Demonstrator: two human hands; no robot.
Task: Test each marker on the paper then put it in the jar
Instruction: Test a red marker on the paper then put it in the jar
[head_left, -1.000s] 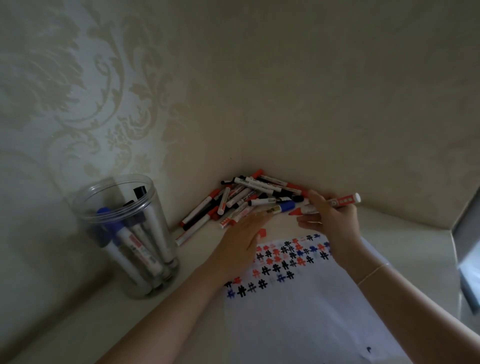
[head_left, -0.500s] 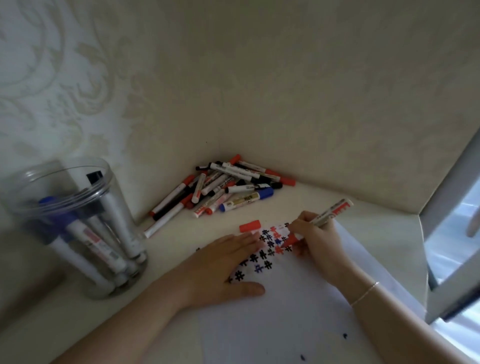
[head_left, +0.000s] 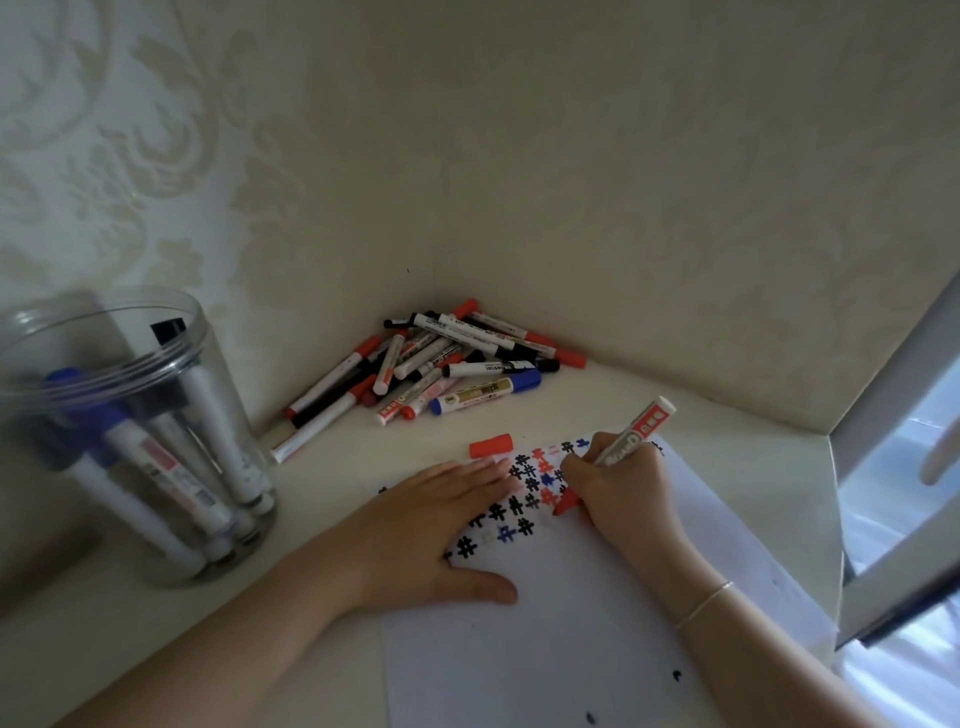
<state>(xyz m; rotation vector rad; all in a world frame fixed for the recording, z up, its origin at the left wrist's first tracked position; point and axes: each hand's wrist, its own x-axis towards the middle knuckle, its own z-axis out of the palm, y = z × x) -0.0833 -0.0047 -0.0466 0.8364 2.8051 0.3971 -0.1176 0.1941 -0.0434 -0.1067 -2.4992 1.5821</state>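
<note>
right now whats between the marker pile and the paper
In the head view, a loose red marker cap lies on the bare white tabletop between them.

A red marker (head_left: 618, 453) is gripped by the right hand (head_left: 615, 480) with its tip set on the paper (head_left: 571, 649), which is pressed flat by the left hand (head_left: 421, 530), while a red cap (head_left: 491, 446) lies just beyond the fingertips, a marker pile (head_left: 436, 364) occupies the corner, and a clear jar (head_left: 130, 436) stands at left.

Jar (head_left: 130, 441) — blurred, edge-cut left
</note>
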